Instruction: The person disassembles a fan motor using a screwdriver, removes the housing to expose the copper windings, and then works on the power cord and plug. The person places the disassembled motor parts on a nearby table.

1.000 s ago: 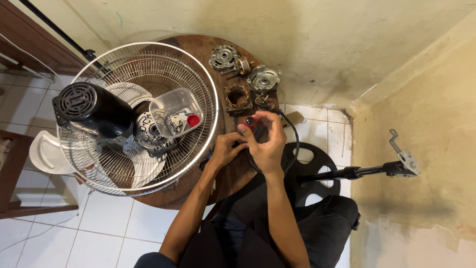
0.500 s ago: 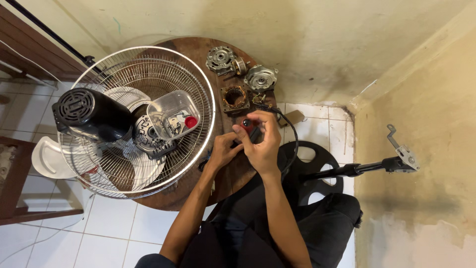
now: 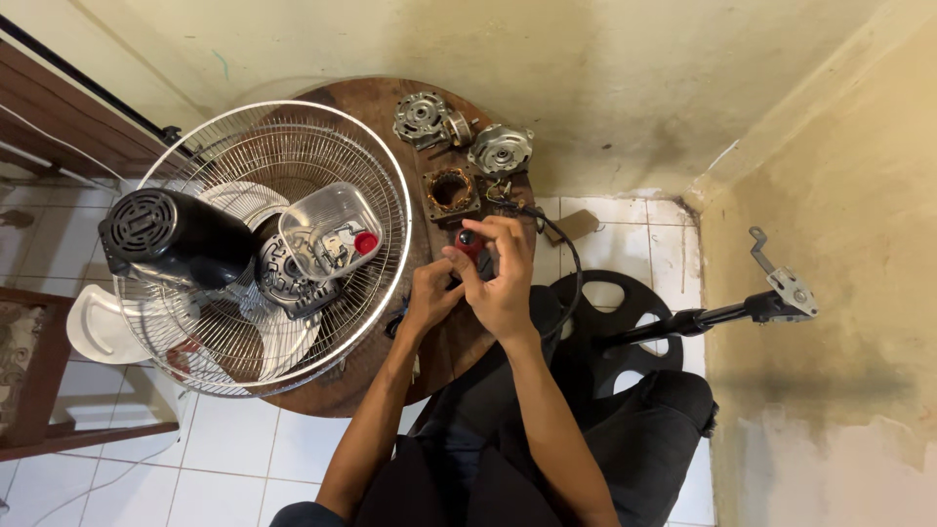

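Note:
Both hands meet over the round wooden table [image 3: 371,102]. My right hand [image 3: 505,281] grips a small dark part with a red knob [image 3: 468,240], and a black cable [image 3: 564,256] runs off it to the right. My left hand [image 3: 431,294] pinches the same part from the left side. Just beyond the hands lies a square copper-wound motor stator [image 3: 450,190]. Two round metal motor covers [image 3: 421,118] [image 3: 501,149] lie at the table's far edge.
A wire fan guard [image 3: 273,137] fills the table's left half, holding a black motor housing [image 3: 174,237], white fan blades [image 3: 264,337] and a clear plastic tub [image 3: 332,232] of small parts. A black fan base with its pole [image 3: 683,320] lies on the tiled floor at right.
Both hands stay on the red-knobbed part with only slight finger shifts. The view has drifted a little.

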